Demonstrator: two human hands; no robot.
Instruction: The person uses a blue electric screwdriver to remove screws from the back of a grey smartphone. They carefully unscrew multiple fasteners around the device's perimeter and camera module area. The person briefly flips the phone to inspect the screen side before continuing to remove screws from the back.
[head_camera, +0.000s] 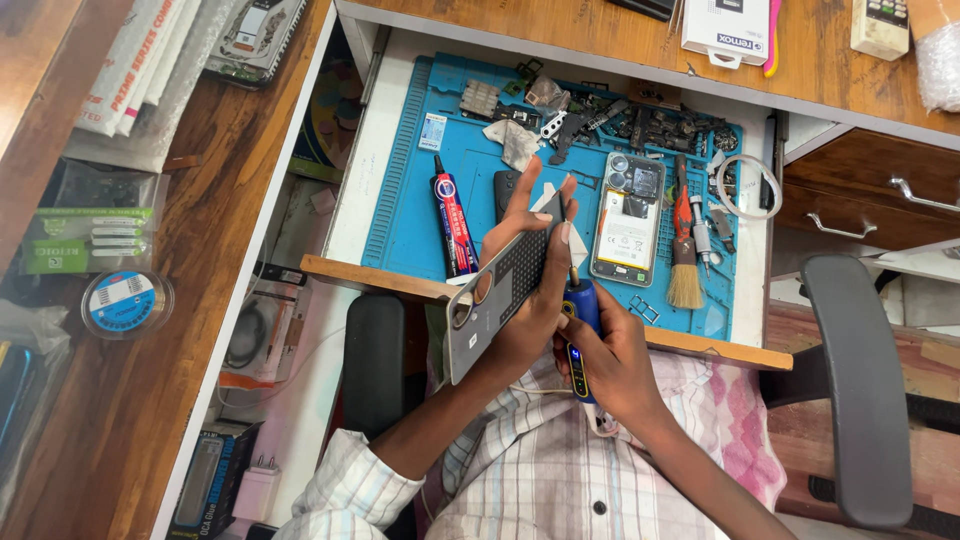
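Seen from the head camera, the left hand (530, 270) is wrapped around a grey phone back cover (492, 300), fingers stretched up along its far edge, holding it tilted above the lap in front of the surface (520, 295). The right hand (615, 365) is closed around a blue electric screwdriver (580, 330), its bit pointing up and meeting the cover's edge by the left fingertips. Behind them on the blue repair mat (410, 190) lie an opened phone (628, 218), a glue tube (453, 222), a brush (684, 255) and a heap of small dark parts (640, 125).
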